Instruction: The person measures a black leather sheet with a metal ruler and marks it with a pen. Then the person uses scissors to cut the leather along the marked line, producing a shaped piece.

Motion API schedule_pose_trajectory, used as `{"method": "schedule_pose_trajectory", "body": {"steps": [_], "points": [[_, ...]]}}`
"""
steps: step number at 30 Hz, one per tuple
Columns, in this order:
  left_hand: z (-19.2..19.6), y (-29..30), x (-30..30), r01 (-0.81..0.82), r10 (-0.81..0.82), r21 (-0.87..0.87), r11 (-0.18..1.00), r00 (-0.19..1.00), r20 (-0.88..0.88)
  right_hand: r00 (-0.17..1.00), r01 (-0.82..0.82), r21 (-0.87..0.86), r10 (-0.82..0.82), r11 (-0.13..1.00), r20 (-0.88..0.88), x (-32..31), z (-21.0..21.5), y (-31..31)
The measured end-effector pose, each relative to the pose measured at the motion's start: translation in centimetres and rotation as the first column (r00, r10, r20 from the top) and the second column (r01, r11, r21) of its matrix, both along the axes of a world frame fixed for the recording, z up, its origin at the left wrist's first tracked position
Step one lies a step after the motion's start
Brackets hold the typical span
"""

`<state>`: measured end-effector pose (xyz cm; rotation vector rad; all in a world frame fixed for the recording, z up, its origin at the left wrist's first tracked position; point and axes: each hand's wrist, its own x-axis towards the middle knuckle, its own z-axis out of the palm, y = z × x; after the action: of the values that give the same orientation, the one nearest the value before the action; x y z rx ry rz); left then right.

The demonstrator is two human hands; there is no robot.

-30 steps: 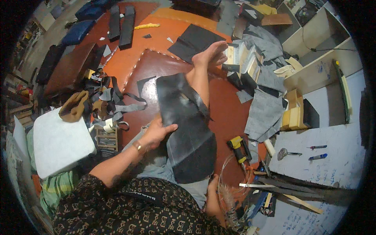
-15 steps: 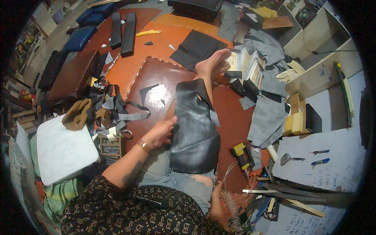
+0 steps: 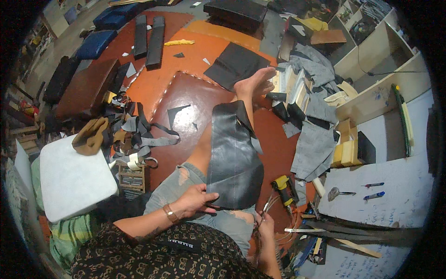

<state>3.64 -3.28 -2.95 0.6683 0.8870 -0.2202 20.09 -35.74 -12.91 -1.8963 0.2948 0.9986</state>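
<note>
A black leather-like sheet (image 3: 234,167) lies over my legs, with a faint pale line running down it. My left hand (image 3: 197,200) is closed on the sheet's near left corner, thumb on top and fingers underneath. Beside my right thigh, my right hand (image 3: 265,225) is wrapped around a slim metal tool (image 3: 265,204) that looks like scissors; its tip points up, close to the sheet's near right corner. A yellow and black air stapler (image 3: 284,189) rests on the brown-red mat just beyond that hand.
Grey cloth pieces (image 3: 313,153) lie to the right, by a white board (image 3: 367,209) with pens on it. On the left are a white padded seat (image 3: 76,179) and a heap of scrap strips (image 3: 134,132). Another black sheet (image 3: 237,65) lies ahead near my foot.
My left hand has come down toward me from the sheet's left edge to its near corner and gripped it. My right hand has risen from beside my thigh, bringing the metal tool into view.
</note>
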Motion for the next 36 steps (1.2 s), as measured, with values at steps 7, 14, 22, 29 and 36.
{"method": "schedule_pose_trajectory", "body": {"steps": [7,14,22,29,36], "points": [[-1.7,-1.8,-0.6,0.013,-0.006,-0.089,0.996,0.996,0.087,0.965,-0.259,0.147,0.251,0.955,0.074,-3.6,13.8,2.5],[-2.3,-2.5,-1.1,0.034,-0.028,-0.042,0.999,0.992,0.124,0.843,-0.469,0.135,0.488,0.873,-0.226,-7.5,19.4,-1.2],[-0.7,-2.7,-1.1,-0.001,0.020,-0.121,0.993,0.986,0.163,0.743,-0.660,0.010,0.654,0.751,-0.141,-9.1,20.4,-0.8],[0.7,-1.5,-2.5,0.078,-0.082,-0.081,0.994,0.995,-0.057,0.796,-0.549,0.071,0.547,0.833,-0.260,-8.7,20.8,0.7],[0.2,-2.0,-2.6,0.352,-0.352,-0.002,0.936,0.936,0.012,0.745,-0.452,0.377,0.574,0.809,-0.339,-7.1,20.2,1.3]]}}
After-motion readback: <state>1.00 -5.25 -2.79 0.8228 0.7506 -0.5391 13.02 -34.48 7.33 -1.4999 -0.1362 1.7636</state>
